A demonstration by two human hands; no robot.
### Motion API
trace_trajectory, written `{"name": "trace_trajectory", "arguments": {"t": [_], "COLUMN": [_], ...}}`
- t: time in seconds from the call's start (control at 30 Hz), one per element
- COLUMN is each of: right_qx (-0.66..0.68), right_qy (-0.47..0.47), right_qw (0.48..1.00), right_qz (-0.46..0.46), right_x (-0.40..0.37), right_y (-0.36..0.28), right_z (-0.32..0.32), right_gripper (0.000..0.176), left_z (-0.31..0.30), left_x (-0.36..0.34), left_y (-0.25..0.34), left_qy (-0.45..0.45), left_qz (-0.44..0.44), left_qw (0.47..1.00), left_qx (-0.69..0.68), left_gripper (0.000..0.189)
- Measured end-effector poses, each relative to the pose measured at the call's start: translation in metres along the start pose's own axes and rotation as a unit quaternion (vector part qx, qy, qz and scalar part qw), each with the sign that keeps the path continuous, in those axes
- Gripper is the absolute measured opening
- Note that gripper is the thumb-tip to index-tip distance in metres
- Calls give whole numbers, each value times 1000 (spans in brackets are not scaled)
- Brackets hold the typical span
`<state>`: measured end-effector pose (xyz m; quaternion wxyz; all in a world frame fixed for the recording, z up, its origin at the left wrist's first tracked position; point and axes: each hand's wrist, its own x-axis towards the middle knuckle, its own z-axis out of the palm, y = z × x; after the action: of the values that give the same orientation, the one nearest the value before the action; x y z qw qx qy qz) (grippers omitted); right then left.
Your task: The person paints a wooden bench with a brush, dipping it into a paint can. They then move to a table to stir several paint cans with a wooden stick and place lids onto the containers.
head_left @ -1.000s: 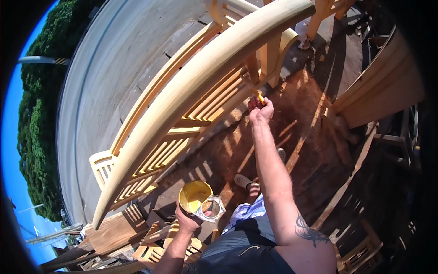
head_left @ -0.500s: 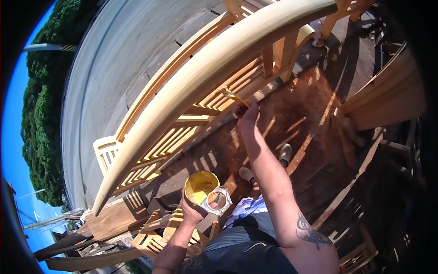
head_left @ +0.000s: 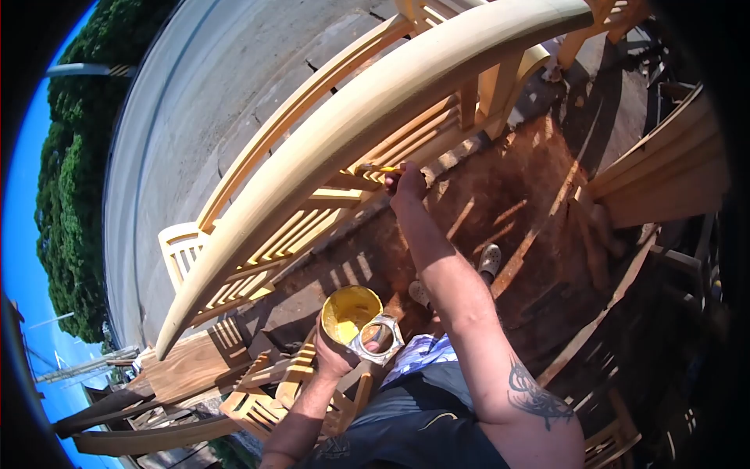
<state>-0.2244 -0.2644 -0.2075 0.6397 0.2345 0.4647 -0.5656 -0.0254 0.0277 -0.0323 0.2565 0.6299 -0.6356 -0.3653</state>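
My left hand is wrapped around a yellow-coated paint can, its mouth facing up and pale yellow liquid in the bottom. A silvery metal piece with a round opening juts from the can's side, and fingers show through it. In my right hand, stretched forward, is a paintbrush. The brush's head points left and overlaps the slats of a light wooden bench, just beneath its thick curved top rail. The fingers are closed round the brush handle.
A paved road runs beyond the bench. Reddish ground lies under my feet. Wooden planks and slatted furniture stand at the lower left. A large wooden panel leans at the right.
My right hand has moved left and a little up in view, bringing the brush head down-left along the slats. The paint can has shifted slightly right and up, still held.
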Motion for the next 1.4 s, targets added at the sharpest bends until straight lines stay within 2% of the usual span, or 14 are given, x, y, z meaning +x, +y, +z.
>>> {"name": "trace_trajectory", "arguments": {"t": [0.13, 0.33, 0.5, 0.6, 0.63, 0.73, 0.87, 0.9, 1.0, 1.03, 1.13, 1.27, 1.37, 1.4], "right_qx": [85, 93, -90, -179, -255, -442, -444, -393, -419, -499, -546, -479, -505, -491], "right_qy": [-3, -42, -97, -189, -194, -161, -32, -6, -57, -93, -179, -138, -8, -10], "right_qw": [996, 995, 969, 900, 887, 728, 677, 686, 697, 652, 652, 713, 664, 662], "right_qz": [3, 12, -209, -349, -332, -499, -586, -613, -579, -563, -494, -493, -552, -566], "right_x": [33, -7, -42, -39, -36, -31, -38, -37, -45, -44, -47, -18, -42, -45], "right_y": [19, 12, -21, 1, 5, 13, -12, -18, -6, 2, 17, -28, -52, -52], "right_z": [-53, -12, -41, -30, -27, -20, -10, -8, -10, -10, -1, -12, -9, -9], "right_gripper": [19, 15, 13, 19, 21, 19, 19, 19, 19, 20, 21, 21, 21, 21], "left_z": [-3, -1, -4, -3, -1, 1, -2, -3, -2, -2, -2, -5, -6, -7], "left_x": [1, 1, 4, 6, 10, 12, 12, 13, 10, 9, 10, 7, 5, 5], "left_y": [4, 2, 5, 3, 5, 13, 15, 15, 13, 10, 2, 3, 0, -2], "left_qy": [4, 4, 11, 9, 9, 17, 24, 29, 37, 36, 31, 40, 39, 32], "left_qz": [-3, -4, 11, 13, 15, 17, 14, 15, 13, 10, 15, 27, 12, 10], "left_qw": [1000, 1000, 1000, 1000, 1000, 1000, 999, 999, 998, 998, 999, 999, 999, 999], "left_qx": [0, -1, 9, -3, -7, -13, -18, -29, -51, -50, -22, 8, -19, -25], "left_gripper": [107, 108, 109, 110, 110, 106, 104, 104, 104, 104, 106, 107, 106, 107]}}
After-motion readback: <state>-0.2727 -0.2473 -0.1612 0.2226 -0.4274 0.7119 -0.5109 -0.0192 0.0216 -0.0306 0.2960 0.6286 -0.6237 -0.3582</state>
